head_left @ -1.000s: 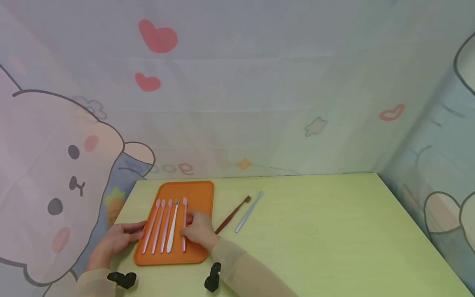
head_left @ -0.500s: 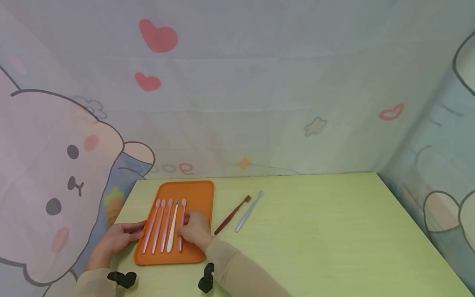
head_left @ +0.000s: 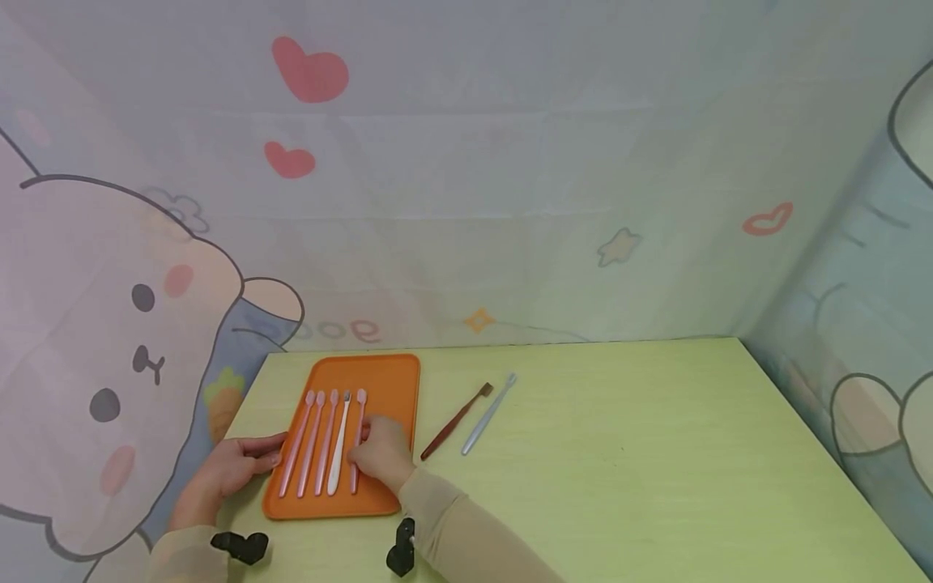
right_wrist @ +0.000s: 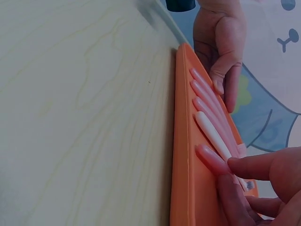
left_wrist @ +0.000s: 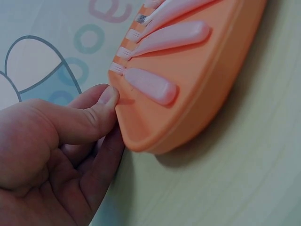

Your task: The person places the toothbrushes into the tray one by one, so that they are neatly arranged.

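Note:
An orange tray (head_left: 394, 380) lies at the table's left side. Along its left edge my left hand (head_left: 235, 468) pinches the rim, thumb on top and fingers at the outer side. My right hand (head_left: 386, 455) reaches over the tray's right side and pinches a pink toothbrush (head_left: 360, 411) by its handle, thumb and fingers at either side of it. Just left of it lies a white toothbrush (head_left: 336, 471) with a dark-bristled head. Three more pink toothbrushes (head_left: 306, 457) lie beside that, heads toward the back. The right wrist view shows the pinched handle (right_wrist: 210, 157) low over the tray.
On the pale yellow-green table (head_left: 619, 453), right of the tray, lie a brown toothbrush (head_left: 457, 423) and a light blue-grey toothbrush (head_left: 488, 415), both slanted. A printed cloth (head_left: 466, 162) stands behind the table and along its sides.
My right hand has shifted slightly left with the pink toothbrush, which now lies closer to the white one. My left hand keeps its place on the tray rim.

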{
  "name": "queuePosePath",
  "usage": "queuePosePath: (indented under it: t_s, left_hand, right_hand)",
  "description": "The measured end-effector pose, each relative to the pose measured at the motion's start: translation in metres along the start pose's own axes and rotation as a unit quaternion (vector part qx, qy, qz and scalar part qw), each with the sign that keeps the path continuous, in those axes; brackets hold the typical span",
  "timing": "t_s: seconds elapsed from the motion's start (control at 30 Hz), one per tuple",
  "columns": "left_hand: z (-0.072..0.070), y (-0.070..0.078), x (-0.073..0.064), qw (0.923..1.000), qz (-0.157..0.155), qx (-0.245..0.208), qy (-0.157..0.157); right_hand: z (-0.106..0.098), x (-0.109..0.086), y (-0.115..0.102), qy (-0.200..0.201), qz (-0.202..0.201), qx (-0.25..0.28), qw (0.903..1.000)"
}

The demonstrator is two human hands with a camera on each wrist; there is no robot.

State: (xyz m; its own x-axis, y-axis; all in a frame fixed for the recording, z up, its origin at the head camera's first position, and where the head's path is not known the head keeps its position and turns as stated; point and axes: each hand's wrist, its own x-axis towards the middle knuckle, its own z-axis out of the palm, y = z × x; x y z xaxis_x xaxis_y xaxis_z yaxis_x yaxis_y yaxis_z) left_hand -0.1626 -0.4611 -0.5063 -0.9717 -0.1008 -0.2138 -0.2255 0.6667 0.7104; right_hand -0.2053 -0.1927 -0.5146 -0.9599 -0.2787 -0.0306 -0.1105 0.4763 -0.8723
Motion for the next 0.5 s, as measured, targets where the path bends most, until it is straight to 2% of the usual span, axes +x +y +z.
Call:
queuePosePath:
  t_s: [0.17,0.5]
  left_hand:
    - [-0.0007,0.0019,-0.0008,1.0,0.003,-0.002,0.0]
    - [-0.0009,0.0025,-0.0003,1.0,-0.004,-0.003,0.001]
  right_hand:
    - [0.0001,-0.0009,0.0006,0.005,-0.021,-0.009,0.9997]
    - [0.0013,0.0,0.0031,0.001,-0.008,-0.01,0.9999]
